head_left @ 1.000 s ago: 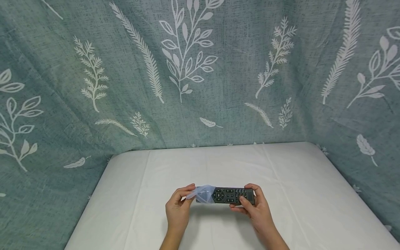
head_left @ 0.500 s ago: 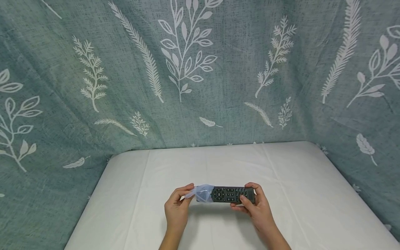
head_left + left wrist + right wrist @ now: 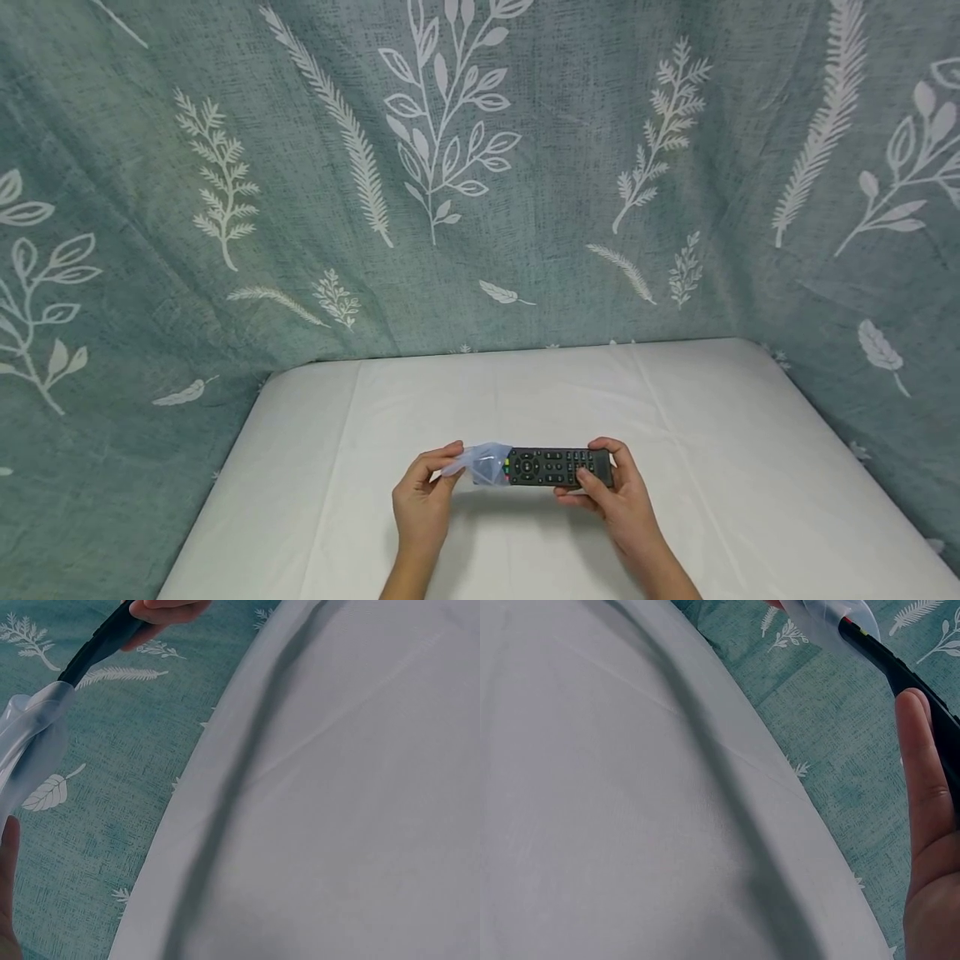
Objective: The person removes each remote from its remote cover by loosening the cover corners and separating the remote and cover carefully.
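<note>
A black remote control (image 3: 551,467) is held level above the white table in the head view, its buttons facing up. A translucent bluish plastic sleeve (image 3: 490,464) covers its left end, with coloured buttons showing at the sleeve's edge. My left hand (image 3: 424,502) pinches the loose left end of the sleeve between thumb and fingers. My right hand (image 3: 624,507) grips the remote's right end, thumb on the keypad and fingers round the edges. In the left wrist view the sleeve (image 3: 37,739) hangs round the remote's end; the right wrist view shows the remote (image 3: 900,671) coming out of it.
A white cloth-covered table (image 3: 495,400) lies beneath both hands, with their shadows on it. Behind it and along both sides hangs a green curtain (image 3: 525,275) with white leaf prints.
My left hand has drawn the sleeve slightly left along the remote, baring more of it, including the coloured buttons. My right hand keeps its grip and has barely moved.
</note>
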### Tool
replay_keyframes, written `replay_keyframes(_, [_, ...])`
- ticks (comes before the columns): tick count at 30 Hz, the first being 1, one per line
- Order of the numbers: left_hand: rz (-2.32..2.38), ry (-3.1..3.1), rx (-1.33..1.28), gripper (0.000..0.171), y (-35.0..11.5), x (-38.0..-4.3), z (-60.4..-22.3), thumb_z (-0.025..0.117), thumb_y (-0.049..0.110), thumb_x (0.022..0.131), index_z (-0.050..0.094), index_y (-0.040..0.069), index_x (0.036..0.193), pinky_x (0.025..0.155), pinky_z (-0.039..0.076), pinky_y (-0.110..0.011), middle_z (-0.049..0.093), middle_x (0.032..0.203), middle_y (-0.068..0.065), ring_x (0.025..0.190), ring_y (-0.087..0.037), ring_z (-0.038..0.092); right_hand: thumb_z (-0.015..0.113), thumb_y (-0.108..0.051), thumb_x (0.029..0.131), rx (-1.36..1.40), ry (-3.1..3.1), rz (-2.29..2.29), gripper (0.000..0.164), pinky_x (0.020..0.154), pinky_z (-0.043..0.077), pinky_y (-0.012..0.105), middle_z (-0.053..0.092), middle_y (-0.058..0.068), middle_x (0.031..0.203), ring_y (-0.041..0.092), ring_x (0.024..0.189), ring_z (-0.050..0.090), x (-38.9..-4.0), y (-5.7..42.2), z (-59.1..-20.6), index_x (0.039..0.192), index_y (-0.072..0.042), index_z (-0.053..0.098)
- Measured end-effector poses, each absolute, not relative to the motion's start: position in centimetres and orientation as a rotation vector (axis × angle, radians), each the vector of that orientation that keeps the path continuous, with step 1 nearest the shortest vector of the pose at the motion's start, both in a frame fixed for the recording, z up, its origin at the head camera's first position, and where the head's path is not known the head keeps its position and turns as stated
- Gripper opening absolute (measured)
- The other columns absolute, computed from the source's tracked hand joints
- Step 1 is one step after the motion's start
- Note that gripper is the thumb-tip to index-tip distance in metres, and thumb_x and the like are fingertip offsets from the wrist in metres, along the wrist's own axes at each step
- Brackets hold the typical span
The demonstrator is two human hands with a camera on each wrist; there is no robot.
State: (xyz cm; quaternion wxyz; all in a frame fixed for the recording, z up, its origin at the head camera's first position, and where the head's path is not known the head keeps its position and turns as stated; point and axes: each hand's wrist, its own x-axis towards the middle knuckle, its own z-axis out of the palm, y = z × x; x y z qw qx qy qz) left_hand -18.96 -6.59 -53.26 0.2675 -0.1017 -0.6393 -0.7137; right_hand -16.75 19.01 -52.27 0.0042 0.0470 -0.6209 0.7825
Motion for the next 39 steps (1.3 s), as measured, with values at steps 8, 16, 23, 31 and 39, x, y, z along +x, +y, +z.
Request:
replay_keyframes(8, [-1.924, -1.724, -0.276, 0.009, -6.84, -19.02, -53.45, 0.076, -0.007, 0.080, 0.068, -0.004, 0.082, 0.081, 0.061, -0.026, 0.072, 0.101, -0.027, 0.101, -0.020, 0.074, 0.061, -0.006, 0.098, 0.098, -1.967, 2.434, 0.040, 0.079, 0.062, 0.039, 0.062, 0.004, 0.117, 0.027, 0.083, 0.076, -16.75, 18.91, -52.23, 0.128, -0.013, 0.036])
replay_keyframes(16, [-1.914, -1.731, -0.274, 0.010, -7.00, -19.13, -53.35, 0.075, -0.011, 0.079, 0.067, -0.007, 0.082, 0.083, 0.060, -0.026, 0.073, 0.101, -0.025, 0.100, -0.021, 0.074, 0.060, -0.004, 0.098, 0.117, -1.952, 2.435, 0.039, 0.078, 0.063, 0.039, 0.064, 0.000, 0.114, 0.025, 0.081, 0.076, -16.94, 18.94, -52.45, 0.127, -0.015, 0.036])
replay_keyframes(23, [-1.939, -1.744, -0.274, 0.010, -6.90, -19.25, -53.33, 0.075, -0.010, 0.079, 0.066, -0.007, 0.083, 0.083, 0.060, -0.025, 0.071, 0.102, -0.029, 0.101, -0.015, 0.074, 0.060, -0.005, 0.098, 0.096, -1.970, 2.417, 0.039, 0.079, 0.062, 0.039, 0.062, 0.002, 0.116, 0.028, 0.083, 0.076, -16.93, 19.20, -52.42, 0.127, -0.015, 0.036])
replay_keyframes(31, [-1.934, -1.756, -0.250, 0.011, -7.25, -19.38, -53.15, 0.077, -0.009, 0.078, 0.067, -0.005, 0.082, 0.084, 0.060, -0.026, 0.074, 0.101, -0.021, 0.102, -0.021, 0.074, 0.061, -0.005, 0.098, 0.088, -1.968, 2.421, 0.040, 0.079, 0.062, 0.039, 0.062, 0.003, 0.116, 0.029, 0.083, 0.076, -17.03, 19.06, -52.30, 0.128, -0.015, 0.036])
replay_keyframes(39, [-1.902, -1.759, -0.275, 0.010, -7.43, -19.52, -53.23, 0.077, -0.006, 0.079, 0.068, -0.003, 0.083, 0.084, 0.060, -0.025, 0.074, 0.100, -0.022, 0.102, -0.022, 0.074, 0.060, -0.004, 0.098, 0.104, -1.959, 2.423, 0.039, 0.079, 0.062, 0.038, 0.065, 0.000, 0.113, 0.028, 0.083, 0.076, -16.89, 19.09, -52.40, 0.127, -0.016, 0.037])
